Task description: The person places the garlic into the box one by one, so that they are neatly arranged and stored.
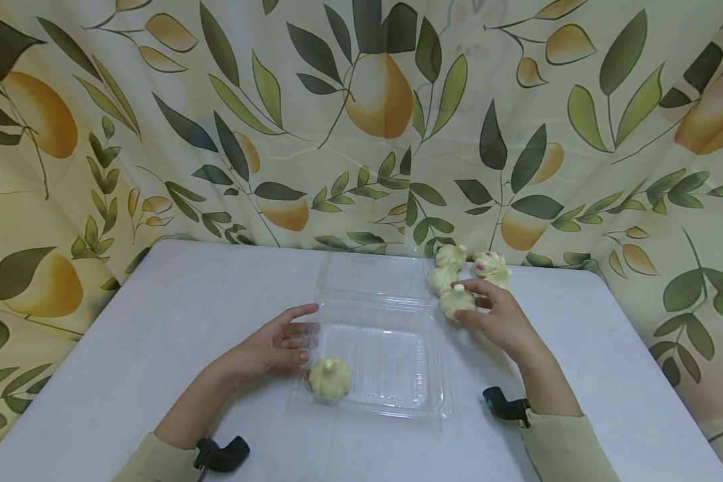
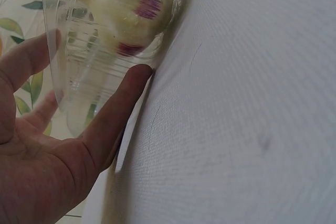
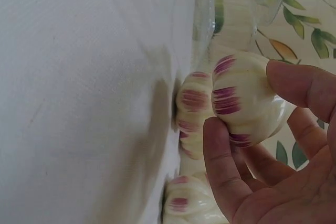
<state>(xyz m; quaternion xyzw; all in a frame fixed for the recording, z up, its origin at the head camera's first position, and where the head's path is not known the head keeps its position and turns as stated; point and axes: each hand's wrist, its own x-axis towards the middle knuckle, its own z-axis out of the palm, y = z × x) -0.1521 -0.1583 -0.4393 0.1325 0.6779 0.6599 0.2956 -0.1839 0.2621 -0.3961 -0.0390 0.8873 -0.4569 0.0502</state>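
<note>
Beige sleeves (image 1: 569, 445) lie nearest; the right hand (image 1: 501, 316) pinches a garlic bulb (image 1: 456, 304), stem up, axis upright, right of the plastic clamshell (image 1: 388, 365); the left hand (image 1: 268, 348), fingers spread, flanks its left wall.

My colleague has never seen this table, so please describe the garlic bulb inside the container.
On the white table lies an open clear plastic container. In its near left corner sits the garlic bulb; the other bulbs are all outside it.
</note>
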